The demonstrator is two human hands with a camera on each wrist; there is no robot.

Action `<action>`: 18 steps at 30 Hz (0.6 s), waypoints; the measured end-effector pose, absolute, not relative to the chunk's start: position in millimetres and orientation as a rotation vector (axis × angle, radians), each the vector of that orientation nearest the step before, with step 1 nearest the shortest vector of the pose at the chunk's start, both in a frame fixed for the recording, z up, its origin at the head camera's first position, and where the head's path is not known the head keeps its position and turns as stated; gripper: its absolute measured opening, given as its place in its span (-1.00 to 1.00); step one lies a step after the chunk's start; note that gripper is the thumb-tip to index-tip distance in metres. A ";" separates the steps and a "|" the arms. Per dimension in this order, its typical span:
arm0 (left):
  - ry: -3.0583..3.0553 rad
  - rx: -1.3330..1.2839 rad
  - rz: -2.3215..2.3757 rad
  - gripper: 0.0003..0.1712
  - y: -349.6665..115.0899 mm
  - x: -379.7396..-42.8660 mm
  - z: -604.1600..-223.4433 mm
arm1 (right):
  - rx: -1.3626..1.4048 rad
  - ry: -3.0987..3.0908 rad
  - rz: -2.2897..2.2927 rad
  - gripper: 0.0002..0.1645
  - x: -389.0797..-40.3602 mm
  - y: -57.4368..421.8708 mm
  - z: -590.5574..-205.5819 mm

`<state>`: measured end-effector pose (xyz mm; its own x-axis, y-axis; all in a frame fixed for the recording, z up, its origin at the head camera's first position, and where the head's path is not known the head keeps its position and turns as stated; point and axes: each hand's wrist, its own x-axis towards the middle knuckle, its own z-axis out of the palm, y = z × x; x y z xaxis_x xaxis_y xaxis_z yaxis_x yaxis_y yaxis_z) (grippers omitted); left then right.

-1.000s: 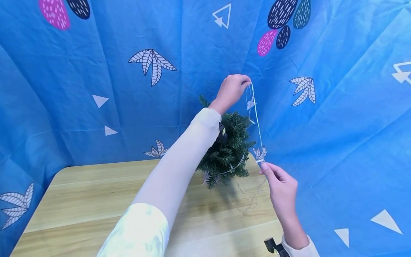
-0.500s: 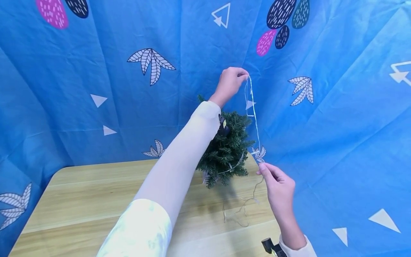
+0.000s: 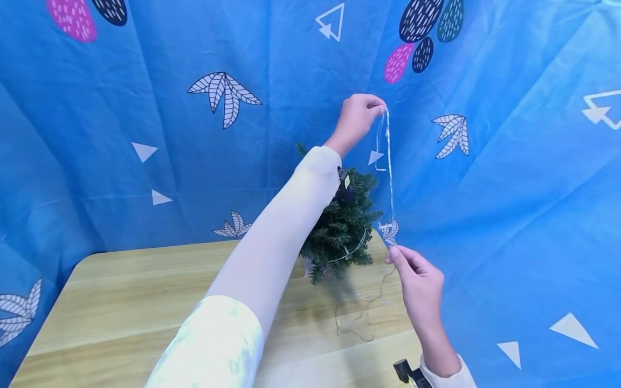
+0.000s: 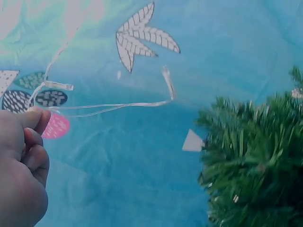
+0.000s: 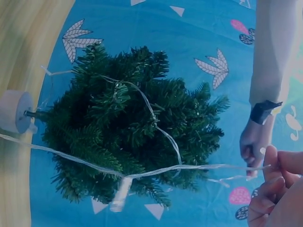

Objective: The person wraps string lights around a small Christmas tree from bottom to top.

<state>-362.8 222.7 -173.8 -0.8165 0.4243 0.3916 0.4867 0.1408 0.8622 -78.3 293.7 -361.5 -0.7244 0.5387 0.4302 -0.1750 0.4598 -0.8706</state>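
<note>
One wire (image 3: 390, 178) of small lights stretches between the left hand (image 3: 358, 118) and the right hand (image 3: 421, 283), just to the right of the tree (image 3: 339, 229) as the head view shows it. The left hand, raised above and right of the tree, pinches the wire between thumb and forefinger. Lower down, nearer the viewer than the tree, the right hand pinches it the same way, thumb against fingers.

From the left hand a short loop hangs beside the tree, apart from its branches, with a clear bulb (image 4: 169, 82) at its end. Another stretch curves across the tree's lower branches. Below the right hand, thin loose strands curl in front of the tree; whether they touch the table (image 3: 145, 296) cannot be told. The right wrist view shows another light (image 5: 121, 194) on the wire, in front of the tree.

The tree stands upright on a pale, round base (image 5: 15, 111), on the table. Behind the tree hangs a blue cloth (image 3: 310, 54) printed with leaves, triangles and drops. A pale sleeve (image 3: 276, 237) on the left arm passes in front of the tree, partly hiding it.
</note>
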 end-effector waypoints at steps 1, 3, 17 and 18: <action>-2.338 -0.909 -1.779 -0.76 221.5 -365.9 -174.0 | -0.302 -2.015 1.312 -0.75 -78.2 293.9 -361.6; -2.341 -0.868 -1.759 -0.75 218.4 -371.3 -173.8 | -0.306 -2.016 1.311 -0.76 -77.9 294.3 -361.6; -2.315 -1.018 -1.934 -0.76 231.9 -359.7 -152.1 | -0.286 -2.009 1.289 -0.78 -82.4 290.6 -364.2; -2.314 -1.042 -1.945 -0.76 234.2 -356.9 -150.6 | -0.285 -2.006 1.289 -0.78 -82.6 290.5 -364.4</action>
<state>-356.9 234.2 -150.6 -0.7864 0.5051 0.3557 0.4373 0.0485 0.8980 -82.6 290.5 -364.4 -0.7138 0.5343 0.4528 -0.1898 0.4747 -0.8594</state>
